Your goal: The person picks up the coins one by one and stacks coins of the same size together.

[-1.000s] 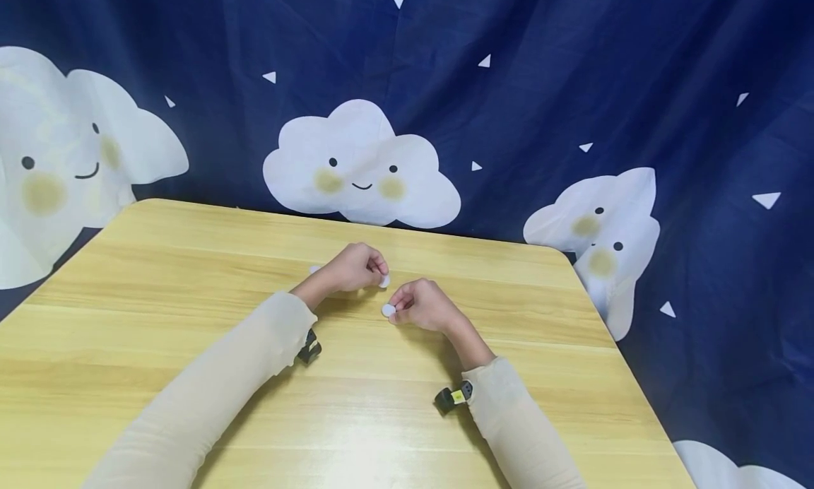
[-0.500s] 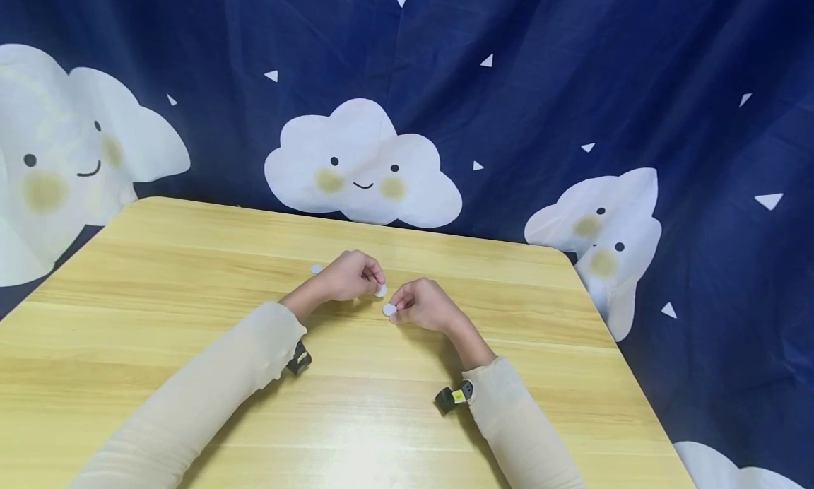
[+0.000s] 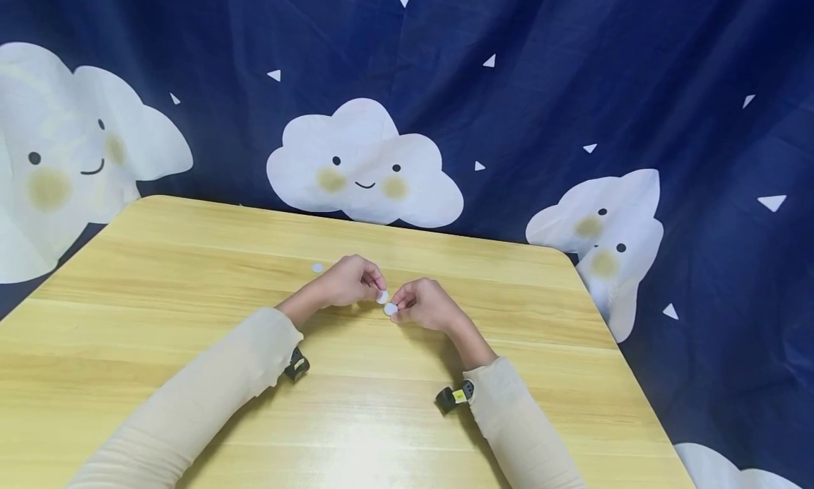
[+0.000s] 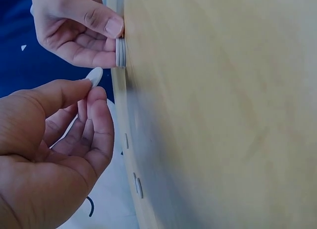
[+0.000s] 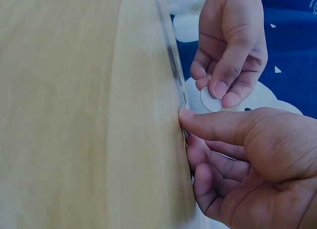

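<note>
My left hand (image 3: 350, 280) pinches a thin round white disc (image 4: 96, 76) between thumb and fingertips, above the table. Close by on the right, my right hand (image 3: 429, 305) has thumb and fingers on either side of a short stack of white discs (image 4: 120, 53) standing on the tabletop. From the head only the top of that stack (image 3: 391, 309) shows, just below and right of the left hand's disc. In the right wrist view the stack is mostly hidden behind the right thumb (image 5: 218, 124). The two hands are almost touching.
Another white disc (image 3: 317, 268) lies flat on the wooden table (image 3: 356, 418), behind the left wrist. The left wrist view shows a few discs (image 4: 139, 188) on the tabletop, seen edge-on. A dark blue curtain (image 3: 509, 114) with printed clouds hangs behind the table's far edge.
My left hand has come nearer and slightly lower with its disc, right up to the stack. This uncovers the disc lying behind the wrist. The right hand stays in place.
</note>
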A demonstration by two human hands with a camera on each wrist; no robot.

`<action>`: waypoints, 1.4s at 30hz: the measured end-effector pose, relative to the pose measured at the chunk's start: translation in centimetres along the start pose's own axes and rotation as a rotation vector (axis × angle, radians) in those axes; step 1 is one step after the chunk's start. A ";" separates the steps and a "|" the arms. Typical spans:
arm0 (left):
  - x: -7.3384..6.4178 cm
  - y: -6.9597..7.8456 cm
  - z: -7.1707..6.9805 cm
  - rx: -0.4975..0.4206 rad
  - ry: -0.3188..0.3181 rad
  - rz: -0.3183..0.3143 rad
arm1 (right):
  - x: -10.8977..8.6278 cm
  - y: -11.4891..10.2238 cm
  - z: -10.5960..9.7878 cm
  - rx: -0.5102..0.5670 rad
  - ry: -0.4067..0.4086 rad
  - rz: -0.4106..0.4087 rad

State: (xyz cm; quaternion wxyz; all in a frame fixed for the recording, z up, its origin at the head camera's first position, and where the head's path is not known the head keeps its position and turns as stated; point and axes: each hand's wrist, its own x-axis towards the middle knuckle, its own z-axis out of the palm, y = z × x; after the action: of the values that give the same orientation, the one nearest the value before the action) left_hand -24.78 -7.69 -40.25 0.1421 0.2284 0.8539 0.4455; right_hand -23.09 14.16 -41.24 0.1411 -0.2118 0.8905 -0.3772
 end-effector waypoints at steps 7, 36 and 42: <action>-0.3 0.3 0.6 -0.026 0.007 -0.004 | 0.1 0.1 0.0 0.007 0.003 0.008; -0.3 1.5 2.9 -0.058 0.077 -0.197 | 0.1 0.2 0.0 -0.001 0.003 0.000; -0.3 1.6 2.8 -0.040 0.058 -0.200 | 0.1 0.3 0.0 -0.014 0.005 -0.001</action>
State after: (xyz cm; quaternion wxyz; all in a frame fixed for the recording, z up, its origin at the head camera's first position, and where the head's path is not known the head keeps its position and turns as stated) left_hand -22.86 -5.09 -40.52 0.1654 0.1261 0.8671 0.4527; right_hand -23.28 14.26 -41.48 0.1372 -0.2125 0.8932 -0.3717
